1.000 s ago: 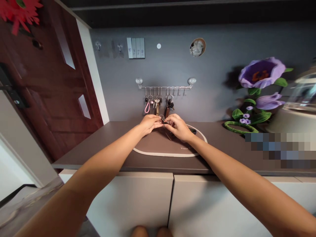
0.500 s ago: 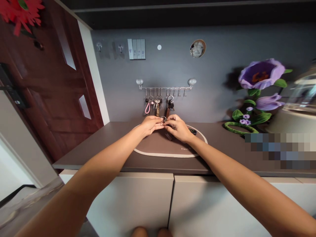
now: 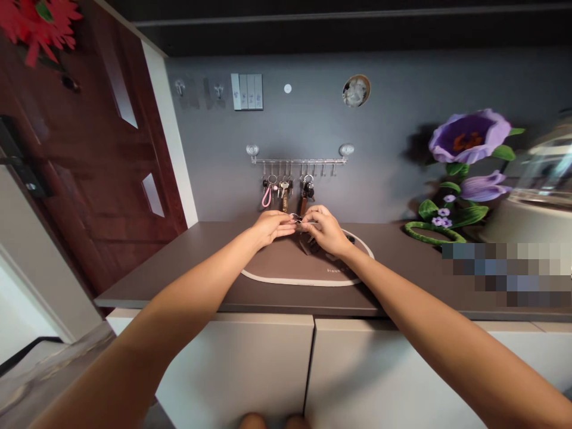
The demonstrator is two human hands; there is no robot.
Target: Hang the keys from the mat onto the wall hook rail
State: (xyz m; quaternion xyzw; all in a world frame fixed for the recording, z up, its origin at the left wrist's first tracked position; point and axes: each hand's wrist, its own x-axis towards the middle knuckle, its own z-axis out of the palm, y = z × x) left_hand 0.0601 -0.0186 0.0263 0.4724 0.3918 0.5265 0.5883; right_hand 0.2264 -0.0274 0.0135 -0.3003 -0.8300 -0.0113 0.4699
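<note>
My left hand [image 3: 271, 227] is closed, pinching a thin metal key ring [image 3: 295, 218] between thumb and fingers. From the other side my right hand [image 3: 327, 231] pinches at the same ring; small dark items [image 3: 308, 243], hard to make out, show below its fingers. Both hands are above a brown oval mat [image 3: 286, 271] with a pale border. Just behind them, a clear hook rail [image 3: 299, 161] on the wall carries several bunches of keys [image 3: 285, 187], a pink loop strap [image 3: 267, 196] and a brown strap [image 3: 304, 205]. A dark object [image 3: 351, 238] on the mat is partly hidden by my right hand.
A purple fabric flower [image 3: 469, 140] with a green base stands on the dark counter [image 3: 147, 268] at right, beside a pale round container [image 3: 518, 223]. White cabinet doors [image 3: 241, 357] lie below the counter edge. A dark red door [image 3: 89, 149] is at left.
My hands stay close together at nearly the same spot. The right fingers have shifted slightly on the ring, which now looks flatter between both hands.
</note>
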